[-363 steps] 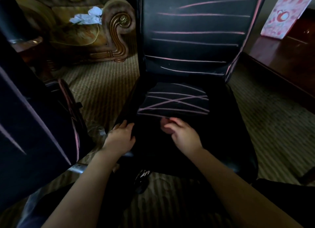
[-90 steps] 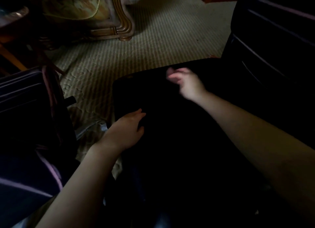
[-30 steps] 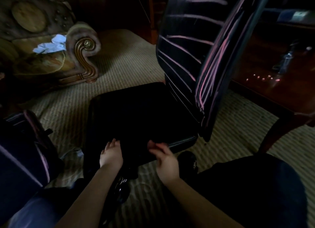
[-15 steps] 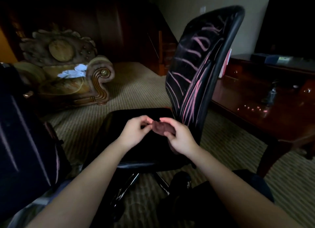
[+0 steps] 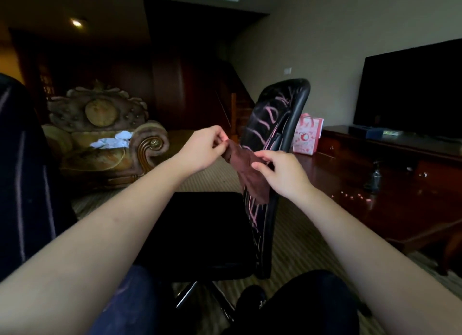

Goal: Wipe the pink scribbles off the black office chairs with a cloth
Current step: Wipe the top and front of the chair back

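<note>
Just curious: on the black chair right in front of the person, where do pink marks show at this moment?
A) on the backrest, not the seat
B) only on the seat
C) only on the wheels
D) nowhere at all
A: pink lines cross the backrest, the seat looks plain black, and the left hand and right hand pinch the cloth in the air before it.
</note>
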Tool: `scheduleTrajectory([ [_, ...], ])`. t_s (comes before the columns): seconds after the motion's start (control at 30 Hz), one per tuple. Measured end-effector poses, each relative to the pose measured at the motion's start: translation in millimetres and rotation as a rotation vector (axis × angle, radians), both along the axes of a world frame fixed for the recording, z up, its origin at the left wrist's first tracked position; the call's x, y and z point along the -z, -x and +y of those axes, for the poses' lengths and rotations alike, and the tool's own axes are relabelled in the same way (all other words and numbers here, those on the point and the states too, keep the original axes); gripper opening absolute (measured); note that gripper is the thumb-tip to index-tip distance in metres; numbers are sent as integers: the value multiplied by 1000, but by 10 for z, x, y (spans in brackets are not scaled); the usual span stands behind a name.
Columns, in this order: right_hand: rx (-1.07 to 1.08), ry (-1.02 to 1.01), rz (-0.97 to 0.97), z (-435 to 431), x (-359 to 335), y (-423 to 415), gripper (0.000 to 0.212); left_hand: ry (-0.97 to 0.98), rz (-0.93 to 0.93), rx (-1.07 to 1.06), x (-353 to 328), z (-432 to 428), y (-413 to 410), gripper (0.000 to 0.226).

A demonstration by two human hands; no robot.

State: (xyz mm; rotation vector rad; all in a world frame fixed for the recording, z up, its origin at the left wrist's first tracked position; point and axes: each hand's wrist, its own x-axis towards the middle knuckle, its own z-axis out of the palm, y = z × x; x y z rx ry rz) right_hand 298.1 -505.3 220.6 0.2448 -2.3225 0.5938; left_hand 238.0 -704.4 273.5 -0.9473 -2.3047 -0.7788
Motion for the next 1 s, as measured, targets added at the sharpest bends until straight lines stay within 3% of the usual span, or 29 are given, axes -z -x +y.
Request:
scheduleTrajectory([
  [0.1,63,-33,56,88,-160,-25,23,11,33,-5,-95,44,73,7],
  [0.2,150,85,111,214,-276,30,23,99,67,-29,-141,25,193,11],
  [0.3,214,23,22,299,-351,128,23,184,70,-36,-188,14,307,14],
  [0.37,244,-11,20,352,-431,167,21,118,24,13,-277,29,386,9],
  [0.6,417,-50,343,792,-1131,563,18,-136,-316,5,-587,382,996,30],
  [0.7,444,-89,430,946,-1442,815,17,-222,-318,14,-699,577,1333,29],
  [0.77,414,-111,373,1037,-1651,966,16,-260,-285,21,-791,714,1558,29],
  [0.9,318,51,83,1238,-2023,1316,17,-211,-192,-33,-894,1040,2009,27],
  [1.0,324,9,-58,1352,-2171,1649,18,-218,-218,6,-849,1315,2407,20],
])
